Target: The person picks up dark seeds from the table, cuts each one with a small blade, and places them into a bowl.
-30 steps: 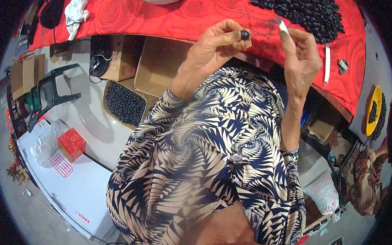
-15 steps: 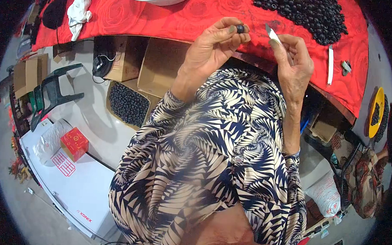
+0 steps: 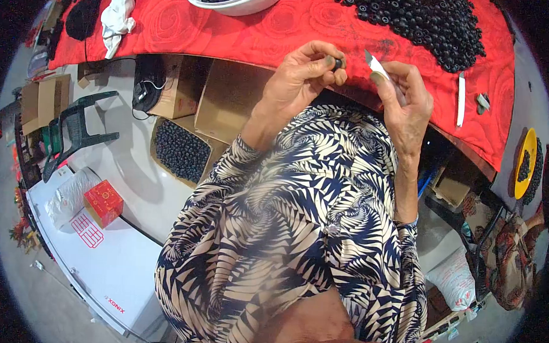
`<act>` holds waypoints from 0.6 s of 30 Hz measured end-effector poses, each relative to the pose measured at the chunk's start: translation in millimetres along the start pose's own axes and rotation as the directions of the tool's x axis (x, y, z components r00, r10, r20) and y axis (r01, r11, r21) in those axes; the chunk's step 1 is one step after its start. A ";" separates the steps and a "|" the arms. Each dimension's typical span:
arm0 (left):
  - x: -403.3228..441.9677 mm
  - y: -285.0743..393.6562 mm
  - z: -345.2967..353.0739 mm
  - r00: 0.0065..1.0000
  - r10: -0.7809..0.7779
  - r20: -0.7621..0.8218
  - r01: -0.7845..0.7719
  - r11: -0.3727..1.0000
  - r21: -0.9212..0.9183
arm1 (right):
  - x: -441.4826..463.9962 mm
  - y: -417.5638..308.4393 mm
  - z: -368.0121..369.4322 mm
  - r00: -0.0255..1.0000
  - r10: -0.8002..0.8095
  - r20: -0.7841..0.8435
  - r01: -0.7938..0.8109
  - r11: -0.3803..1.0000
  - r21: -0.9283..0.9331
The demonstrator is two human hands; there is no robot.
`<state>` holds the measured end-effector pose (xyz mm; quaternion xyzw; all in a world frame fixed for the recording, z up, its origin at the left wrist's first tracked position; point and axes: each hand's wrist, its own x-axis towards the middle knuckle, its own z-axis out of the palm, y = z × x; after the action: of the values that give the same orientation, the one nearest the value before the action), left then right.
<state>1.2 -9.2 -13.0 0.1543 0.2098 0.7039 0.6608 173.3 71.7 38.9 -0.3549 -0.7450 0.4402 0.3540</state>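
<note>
Between the thumb and fingers of my left hand (image 3: 302, 76) is a small round black piece (image 3: 337, 65). My right hand (image 3: 405, 97) grips a knife (image 3: 375, 64) with a pointed blade and a white part, its tip toward the upper left. Blade and black piece are apart. Both hands are over the near edge of the red cloth (image 3: 261, 41). A large pile of black pieces (image 3: 425, 25) lies beyond my right hand, and a white bowl (image 3: 235, 5) with more of them stands at the top.
A white strip (image 3: 461, 99) and a white cloth (image 3: 118, 21) lie on the red cloth. Below are a box of black pieces (image 3: 181, 149) and an open carton (image 3: 228, 100). A red box (image 3: 104, 202) sits on a white surface at left. A yellow tray (image 3: 526, 163) is at right.
My right hand and the knife have moved left, nearer my left hand. My left hand has shifted slightly and turned the black piece. The view has shifted a little.
</note>
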 end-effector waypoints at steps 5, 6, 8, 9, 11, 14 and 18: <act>-1.0 -1.0 9.1 0.996 0.086 -0.037 -0.085 0.996 0.014 | -2.0 -12.4 0.0 0.998 -0.052 0.047 0.055 0.997 -0.055; -0.5 -0.8 8.8 0.996 0.079 -0.045 -0.079 0.997 0.008 | -2.2 -12.6 0.7 0.997 -0.060 0.055 0.062 0.997 -0.048; -0.3 -0.2 10.2 0.996 0.061 -0.064 -0.060 0.998 0.005 | -3.2 -13.0 1.6 0.995 -0.074 0.071 0.076 0.996 -0.037; -0.2 1.2 11.8 0.996 0.049 -0.077 -0.049 0.999 0.007 | -4.2 -13.3 2.4 0.994 -0.071 0.083 0.073 0.997 -0.022; -0.9 0.7 11.3 0.995 0.050 -0.081 -0.050 0.999 0.004 | -7.0 -14.8 4.4 0.992 -0.068 0.107 0.067 0.998 0.010; 0.0 -1.2 7.0 0.995 0.083 -0.052 -0.084 0.996 -0.003 | -6.5 -18.6 4.0 0.986 -0.112 0.120 0.116 0.993 -0.021; 0.3 -0.6 8.0 0.995 0.087 -0.045 -0.086 0.996 0.018 | -6.1 -20.9 3.9 0.984 -0.128 0.127 0.133 0.991 -0.033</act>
<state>5.7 -8.2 -6.4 0.1524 0.2239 0.7335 0.6234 168.5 57.4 55.2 -0.2844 -0.7962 0.4219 0.3274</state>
